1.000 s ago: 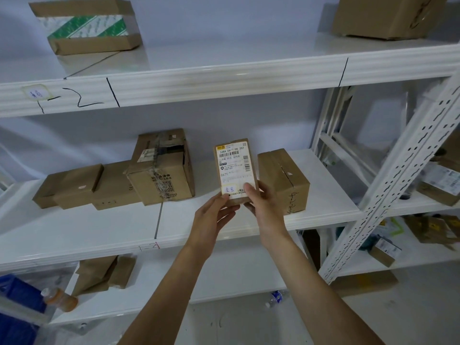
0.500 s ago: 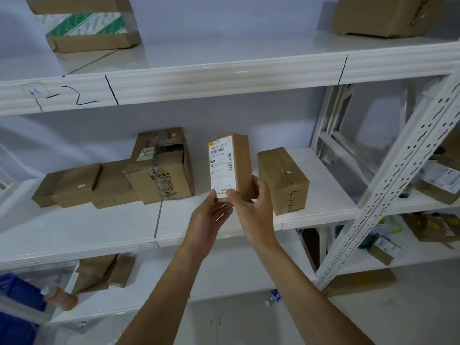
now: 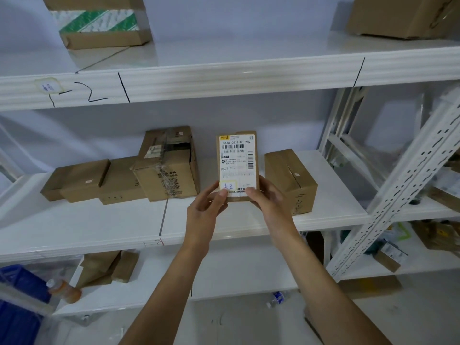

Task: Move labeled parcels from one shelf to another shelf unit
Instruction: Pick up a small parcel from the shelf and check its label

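Here the parcel [image 3: 237,168] stands upright above the middle shelf [image 3: 99,227], held in the gap between a taped box [image 3: 169,168] on its left and a plain brown box [image 3: 290,180] on its right; it sits just beside the brown box and a little farther from the taped one. The left hand [image 3: 205,212] pinches the parcel's lower left corner, thumb on the label, and the right hand [image 3: 267,197] clasps its lower right corner, fingers curled behind the card. In front of the boxes the shelf is bare white board out to its front edge, with a dark seam [image 3: 163,217] running front to back just left of the hands. To the far left lie two flat brown boxes [image 3: 77,179], one overlapping the other. The upper shelf [image 3: 224,80] hangs overhead with black pen marks on its lip, leaving open height above the parcel. A slanted perforated post [image 3: 403,185] closes the right end. The parcel is a slim brown carton, its facing side almost covered by a white shipping label [image 3: 237,163] with barcodes, the printed code C671, and a small yellow sticker with blue handwriting at the lower left.
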A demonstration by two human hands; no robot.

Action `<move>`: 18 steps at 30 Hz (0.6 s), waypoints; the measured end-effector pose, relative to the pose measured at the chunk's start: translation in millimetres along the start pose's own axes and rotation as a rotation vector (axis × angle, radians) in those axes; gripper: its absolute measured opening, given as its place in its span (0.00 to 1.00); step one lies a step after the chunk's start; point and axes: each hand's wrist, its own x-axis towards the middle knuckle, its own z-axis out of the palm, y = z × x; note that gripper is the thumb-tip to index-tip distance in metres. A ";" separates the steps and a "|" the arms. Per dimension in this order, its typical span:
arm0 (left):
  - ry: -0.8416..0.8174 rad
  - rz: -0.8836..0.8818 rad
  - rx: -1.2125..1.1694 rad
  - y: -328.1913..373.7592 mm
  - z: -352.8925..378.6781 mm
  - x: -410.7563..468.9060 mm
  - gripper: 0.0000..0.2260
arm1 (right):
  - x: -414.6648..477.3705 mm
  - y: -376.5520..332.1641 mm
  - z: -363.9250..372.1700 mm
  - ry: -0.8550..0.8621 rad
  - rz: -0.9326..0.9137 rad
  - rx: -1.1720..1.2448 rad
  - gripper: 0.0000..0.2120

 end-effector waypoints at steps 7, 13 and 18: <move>0.029 0.129 0.019 21.3 3.4 -12.4 0.21 | -9.6 -14.7 -5.4 -0.032 -0.110 -0.012 0.23; 0.029 0.206 -0.008 46.4 5.9 -31.9 0.20 | -23.6 -35.6 -10.0 -0.004 -0.248 0.000 0.24; 0.016 0.251 -0.033 58.3 7.0 -43.5 0.21 | -32.4 -44.8 -11.8 0.029 -0.338 0.031 0.24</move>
